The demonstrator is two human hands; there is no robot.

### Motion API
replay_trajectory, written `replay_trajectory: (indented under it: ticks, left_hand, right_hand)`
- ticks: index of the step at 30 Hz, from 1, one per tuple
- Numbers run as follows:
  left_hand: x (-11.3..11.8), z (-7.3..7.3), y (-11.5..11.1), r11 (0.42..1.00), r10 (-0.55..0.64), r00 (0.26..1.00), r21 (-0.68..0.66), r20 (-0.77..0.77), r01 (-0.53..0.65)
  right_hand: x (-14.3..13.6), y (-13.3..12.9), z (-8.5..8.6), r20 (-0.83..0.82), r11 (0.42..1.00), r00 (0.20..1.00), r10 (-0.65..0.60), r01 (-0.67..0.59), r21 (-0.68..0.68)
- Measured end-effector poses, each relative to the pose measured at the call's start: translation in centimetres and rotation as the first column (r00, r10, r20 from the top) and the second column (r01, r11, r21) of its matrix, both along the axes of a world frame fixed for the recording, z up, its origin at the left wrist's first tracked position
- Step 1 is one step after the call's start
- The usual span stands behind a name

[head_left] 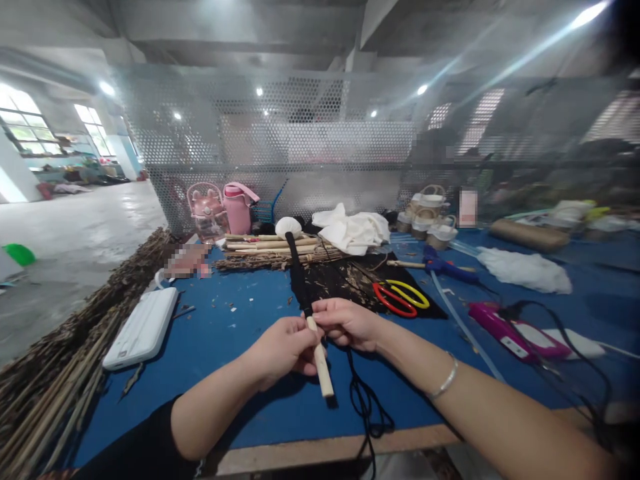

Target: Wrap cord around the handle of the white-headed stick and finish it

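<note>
A pale wooden stick [323, 370] points toward me over the blue table. Its far part is wrapped in black material [299, 280], which reaches up to a white round piece [289, 227]. My left hand [287, 347] is closed around the bare wood just below the wrapping. At the lower end of the wrapping, my right hand [343, 323] pinches with thumb and fingers; its lower fingers are curled. A loose black cord [367, 407] hangs from under my right hand to the table's front edge. Scissors with red and yellow handles [395, 299] lie on black cloth beyond my right hand.
A white power bank [143, 328] and dried stalks [65, 373] are at the left. Behind stand a pink bottle [237, 210] and a white cloth [353, 230]. At the right are a blue glue gun [447, 267], a magenta device [517, 332] and cables.
</note>
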State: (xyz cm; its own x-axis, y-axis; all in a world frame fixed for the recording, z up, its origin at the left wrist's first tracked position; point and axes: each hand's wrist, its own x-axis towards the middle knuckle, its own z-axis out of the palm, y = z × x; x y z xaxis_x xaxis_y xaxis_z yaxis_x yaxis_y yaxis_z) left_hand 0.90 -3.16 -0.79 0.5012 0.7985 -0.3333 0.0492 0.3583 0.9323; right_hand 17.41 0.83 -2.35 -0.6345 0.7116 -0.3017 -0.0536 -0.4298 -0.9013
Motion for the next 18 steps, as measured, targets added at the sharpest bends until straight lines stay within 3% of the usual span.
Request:
replay_trajectory:
  ticks: [8, 13, 16, 18]
  left_hand:
    - [0.8, -0.2, -0.6, 0.977, 0.133, 0.986, -0.181, 0.100, -0.114]
    - [0.9, -0.4, 0.4, 0.931, 0.317, 0.946, -0.213, 0.064, -0.298]
    - [0.3, -0.4, 1.1, 0.913, 0.375, 0.927, -0.179, 0.013, -0.367]
    - [-0.4, -0.3, 0.8, 0.909, 0.390, 0.920, -0.151, -0.021, -0.389]
  right_hand:
    - [-0.8, -0.3, -0.1, 0.111, 0.994, 0.993, -0.050, 0.038, 0.106]
    - [-1.4, -0.4, -0.4, 0.164, 0.974, 0.985, -0.050, 0.012, 0.226]
    - [-1.5, -0.7, 0.4, 0.247, 0.973, 0.967, -0.069, 0.011, 0.229]
    - [-1.0, -1.5, 1.9, 0.340, 0.972, 0.937, -0.076, -0.008, 0.237]
